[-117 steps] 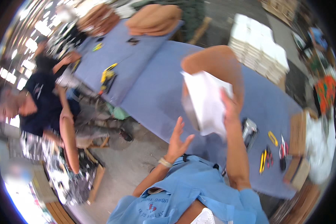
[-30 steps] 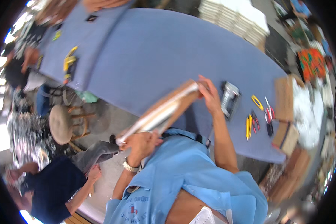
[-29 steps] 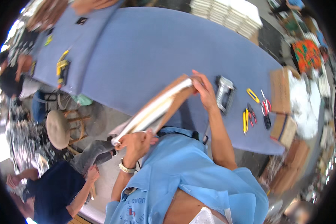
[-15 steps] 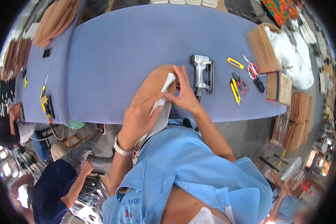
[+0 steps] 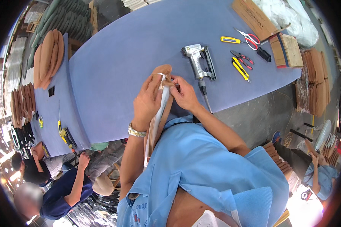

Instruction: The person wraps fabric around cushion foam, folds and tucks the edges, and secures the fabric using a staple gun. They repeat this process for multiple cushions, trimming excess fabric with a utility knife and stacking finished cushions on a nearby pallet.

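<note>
A brown upholstered cushion (image 5: 162, 69) with a pale backing stands on edge against my front, over the table's near edge. Wrapped around its left side near the top is my left hand (image 5: 147, 108), with a metal watch (image 5: 136, 131) at the wrist. My right hand (image 5: 184, 94) is closed at the right edge, its fingers pinching the brown cover beside the white strip (image 5: 164, 96). Some of its fingertips are hidden. To the right of the cushion lies a silver staple gun (image 5: 199, 62), its hose running toward me.
On the blue table (image 5: 132, 45) at right lie a yellow screwdriver (image 5: 230, 39), red-handled scissors (image 5: 251, 39), pliers (image 5: 242, 56), a yellow cutter (image 5: 240, 69) and cardboard boxes (image 5: 286, 49). Brown cushions (image 5: 49, 56) are stacked at left. A person in dark blue (image 5: 66, 193) sits at lower left.
The cushion has turned more upright, so its backing faces right and its brown face shows less. My right hand has curled from spread fingers into a pinch. The whole view has swung round.
</note>
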The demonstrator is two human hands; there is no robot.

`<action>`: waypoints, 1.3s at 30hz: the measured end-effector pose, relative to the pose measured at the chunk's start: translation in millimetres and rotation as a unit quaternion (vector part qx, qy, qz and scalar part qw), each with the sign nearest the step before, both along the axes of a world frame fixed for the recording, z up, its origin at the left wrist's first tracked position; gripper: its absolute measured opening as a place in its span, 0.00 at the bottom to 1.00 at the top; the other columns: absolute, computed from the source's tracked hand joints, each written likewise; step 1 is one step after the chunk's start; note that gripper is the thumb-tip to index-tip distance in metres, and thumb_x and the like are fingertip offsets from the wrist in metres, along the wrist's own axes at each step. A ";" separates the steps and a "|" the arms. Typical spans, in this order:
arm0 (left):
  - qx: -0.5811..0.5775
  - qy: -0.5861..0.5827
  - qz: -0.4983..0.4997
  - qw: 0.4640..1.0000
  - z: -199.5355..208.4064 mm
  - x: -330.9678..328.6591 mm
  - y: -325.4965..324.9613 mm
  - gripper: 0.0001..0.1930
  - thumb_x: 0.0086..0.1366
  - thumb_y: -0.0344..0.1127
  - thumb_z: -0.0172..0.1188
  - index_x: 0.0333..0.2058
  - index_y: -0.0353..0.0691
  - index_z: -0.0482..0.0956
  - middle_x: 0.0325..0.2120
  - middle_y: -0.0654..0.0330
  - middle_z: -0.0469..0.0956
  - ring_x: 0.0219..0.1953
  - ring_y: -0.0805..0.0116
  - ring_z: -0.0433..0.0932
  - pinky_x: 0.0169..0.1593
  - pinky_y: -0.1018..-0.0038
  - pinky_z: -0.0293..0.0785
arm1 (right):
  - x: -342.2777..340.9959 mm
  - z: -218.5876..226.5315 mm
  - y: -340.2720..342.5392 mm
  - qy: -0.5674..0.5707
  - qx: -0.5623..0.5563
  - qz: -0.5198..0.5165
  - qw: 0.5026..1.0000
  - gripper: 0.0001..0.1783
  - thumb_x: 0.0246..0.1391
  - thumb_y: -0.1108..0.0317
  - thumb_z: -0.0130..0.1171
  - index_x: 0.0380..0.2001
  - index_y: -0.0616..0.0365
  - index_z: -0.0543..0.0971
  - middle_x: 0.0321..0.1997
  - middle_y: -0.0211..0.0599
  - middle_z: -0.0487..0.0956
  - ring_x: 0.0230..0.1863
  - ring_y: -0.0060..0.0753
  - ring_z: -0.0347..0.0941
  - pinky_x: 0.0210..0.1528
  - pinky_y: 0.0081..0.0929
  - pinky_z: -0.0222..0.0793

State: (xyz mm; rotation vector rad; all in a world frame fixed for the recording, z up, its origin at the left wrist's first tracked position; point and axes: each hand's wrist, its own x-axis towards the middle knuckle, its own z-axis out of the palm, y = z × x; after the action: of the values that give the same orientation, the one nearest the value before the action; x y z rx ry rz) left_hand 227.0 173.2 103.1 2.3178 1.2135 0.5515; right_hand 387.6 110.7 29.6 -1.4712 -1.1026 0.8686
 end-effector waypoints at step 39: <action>-0.053 0.026 -0.021 0.998 -21.0 23.7 10.5 0.38 0.57 0.35 0.72 0.66 0.40 0.68 0.59 0.46 0.77 0.59 0.46 0.77 0.57 0.59 0.77 | 6.6 28.5 28.3 -0.182 -0.075 -0.018 0.980 0.16 0.63 0.54 0.60 0.35 0.58 0.75 0.44 0.41 0.75 0.36 0.52 0.79 0.36 0.47 0.75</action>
State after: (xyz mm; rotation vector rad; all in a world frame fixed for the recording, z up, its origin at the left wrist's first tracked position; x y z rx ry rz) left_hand 250.7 183.7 82.1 2.2755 1.1852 0.4043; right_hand 394.2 139.0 58.1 -1.8199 -1.2925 0.6830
